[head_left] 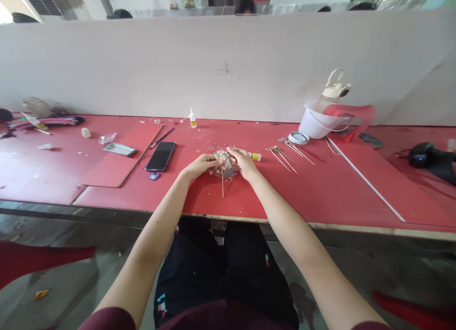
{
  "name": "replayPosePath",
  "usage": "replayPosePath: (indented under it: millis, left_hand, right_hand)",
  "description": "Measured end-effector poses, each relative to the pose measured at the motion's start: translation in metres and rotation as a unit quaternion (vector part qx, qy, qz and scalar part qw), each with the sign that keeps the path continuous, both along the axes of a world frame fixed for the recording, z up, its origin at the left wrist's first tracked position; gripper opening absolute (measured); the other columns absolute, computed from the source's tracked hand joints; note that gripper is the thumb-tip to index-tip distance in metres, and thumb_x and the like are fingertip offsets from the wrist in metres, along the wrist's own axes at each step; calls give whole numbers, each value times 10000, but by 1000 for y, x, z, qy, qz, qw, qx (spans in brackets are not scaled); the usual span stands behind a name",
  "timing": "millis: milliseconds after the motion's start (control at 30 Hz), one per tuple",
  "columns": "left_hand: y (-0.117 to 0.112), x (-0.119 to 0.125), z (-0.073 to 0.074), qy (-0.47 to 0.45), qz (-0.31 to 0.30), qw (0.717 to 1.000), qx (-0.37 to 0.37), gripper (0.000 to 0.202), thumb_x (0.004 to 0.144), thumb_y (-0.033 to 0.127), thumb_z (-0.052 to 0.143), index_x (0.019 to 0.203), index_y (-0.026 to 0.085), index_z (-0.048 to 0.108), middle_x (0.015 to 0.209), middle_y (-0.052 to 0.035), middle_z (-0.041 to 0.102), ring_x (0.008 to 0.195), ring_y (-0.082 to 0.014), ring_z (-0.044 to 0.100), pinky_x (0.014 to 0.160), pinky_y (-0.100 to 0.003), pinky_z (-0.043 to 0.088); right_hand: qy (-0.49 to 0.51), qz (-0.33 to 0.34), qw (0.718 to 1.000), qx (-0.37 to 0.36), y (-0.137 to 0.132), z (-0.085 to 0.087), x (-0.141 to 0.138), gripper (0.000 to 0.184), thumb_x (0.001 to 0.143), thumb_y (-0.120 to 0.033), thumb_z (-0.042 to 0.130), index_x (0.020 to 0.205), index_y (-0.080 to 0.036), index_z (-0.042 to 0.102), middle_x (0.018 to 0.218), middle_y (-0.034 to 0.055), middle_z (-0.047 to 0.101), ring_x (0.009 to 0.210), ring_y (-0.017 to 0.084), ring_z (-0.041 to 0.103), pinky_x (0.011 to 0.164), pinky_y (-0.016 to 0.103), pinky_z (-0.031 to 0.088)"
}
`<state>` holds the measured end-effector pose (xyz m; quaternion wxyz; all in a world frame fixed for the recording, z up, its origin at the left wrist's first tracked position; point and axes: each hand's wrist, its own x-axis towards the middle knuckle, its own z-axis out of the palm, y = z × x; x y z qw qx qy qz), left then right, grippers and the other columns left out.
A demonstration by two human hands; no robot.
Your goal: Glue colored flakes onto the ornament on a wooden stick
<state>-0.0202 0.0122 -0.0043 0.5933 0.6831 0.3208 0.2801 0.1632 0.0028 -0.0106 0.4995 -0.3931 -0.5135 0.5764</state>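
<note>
A thin wooden stick with a head covered in small multicoloured bits [221,155] is upright over the table, its bare end pointing towards me. My left hand [200,166] is closed around the head's left side, thumb and fingers pinching it. Against the right side of the head, my right hand [242,162] has its fingers pressed together. Whatever is between those fingertips is too small to make out. Under both hands lies a pile of tiny glittery pieces [230,173]. A small bottle with a yellow label [255,156] lies just beyond my right hand.
Several decorated sticks [285,160] lie to the right, near a round tin [298,138] and a white bucket [313,123] holding a drink bottle [335,92]. Leftward are a phone [161,156], a shallow tray [119,149] and a red board [117,166]. A glue bottle [193,119] stands behind.
</note>
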Motion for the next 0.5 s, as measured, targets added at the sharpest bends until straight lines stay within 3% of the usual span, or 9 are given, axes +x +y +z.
replayPosePath:
  millis: [500]
  left_hand:
    - [-3,0,5,3,-9,1000,1,319,780,403,644,838,91,676,628,-7,575,505,-61,474,500,-211,345]
  right_hand:
    - [2,-16,1000,-19,-3,5,-2,359,720,-462,675,626,-211,436,515,-81,285,425,52,222,417,235,160]
